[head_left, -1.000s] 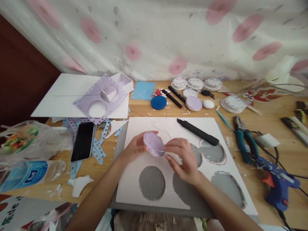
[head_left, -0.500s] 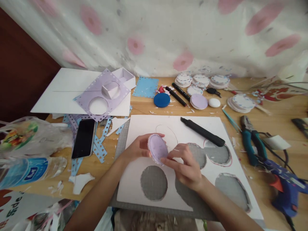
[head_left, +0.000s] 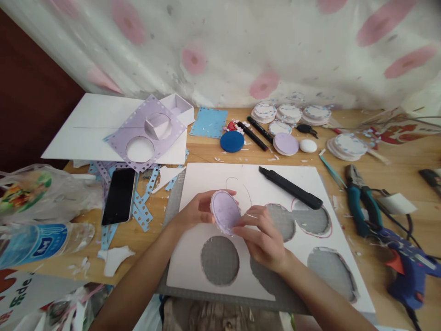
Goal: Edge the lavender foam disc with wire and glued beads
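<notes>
A round disc with a lilac face and a pale, rough rim is tilted up above the white board. My left hand grips its left edge, with the thumb in front and the fingers behind. At its lower right edge, my right hand has its fingertips pressed to the rim; whether they pinch a small scrap there I cannot make out. Below lies the white foam board, with several round holes cut through it and a drawn circle near its middle. Through the holes shows a grey cutting mat.
A black utility knife lies on the board. To the right are pliers and a blue glue gun. On the left are a phone and a water bottle. Stacked discs and a blue lid stand behind.
The right fingertips have shifted slightly along the disc's lower right edge. The disc stays in the left hand at nearly the same tilt. The view has moved a little.
</notes>
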Demonstrator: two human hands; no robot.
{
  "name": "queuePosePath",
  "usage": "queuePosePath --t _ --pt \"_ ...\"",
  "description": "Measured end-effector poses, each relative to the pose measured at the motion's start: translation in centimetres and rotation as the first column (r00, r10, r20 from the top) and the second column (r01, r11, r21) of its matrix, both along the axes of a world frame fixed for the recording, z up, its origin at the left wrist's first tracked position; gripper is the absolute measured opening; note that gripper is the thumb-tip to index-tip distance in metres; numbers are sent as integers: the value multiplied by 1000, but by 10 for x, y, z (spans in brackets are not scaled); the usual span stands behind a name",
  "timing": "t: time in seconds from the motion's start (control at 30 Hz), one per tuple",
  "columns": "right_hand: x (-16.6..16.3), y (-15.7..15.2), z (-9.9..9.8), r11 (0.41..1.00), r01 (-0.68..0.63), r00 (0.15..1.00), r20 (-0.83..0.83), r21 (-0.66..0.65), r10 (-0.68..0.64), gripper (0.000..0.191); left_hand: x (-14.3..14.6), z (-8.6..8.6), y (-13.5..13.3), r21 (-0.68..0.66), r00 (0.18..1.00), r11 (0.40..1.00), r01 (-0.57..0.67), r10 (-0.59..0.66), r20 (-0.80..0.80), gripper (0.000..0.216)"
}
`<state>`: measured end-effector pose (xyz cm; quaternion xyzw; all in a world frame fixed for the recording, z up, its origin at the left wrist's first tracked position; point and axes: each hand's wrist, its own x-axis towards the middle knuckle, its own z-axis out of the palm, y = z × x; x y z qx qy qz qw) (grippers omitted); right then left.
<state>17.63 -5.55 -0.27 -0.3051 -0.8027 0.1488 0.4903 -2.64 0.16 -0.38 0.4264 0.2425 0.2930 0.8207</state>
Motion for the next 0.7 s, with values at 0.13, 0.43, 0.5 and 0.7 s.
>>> queuePosePath --t 0.13,0.43,0.5,0.7 --pt "0 1 4 1000 10 1000 -4 -11 -10 35 0 2 0 -2 1000 1000 3 -3 2 85" --pt "0 3 8 999 33 999 -9 -24 -33 32 2 -4 1 12 999 999 -34 34 31 81" --pt "0 3 8 999 43 999 -4 -30 -43 32 2 -4 1 4 998 999 -41 41 42 80" --pt "1 4 9 998 64 998 4 -15 -64 31 3 -2 -2 -18 997 997 -73 73 33 79"
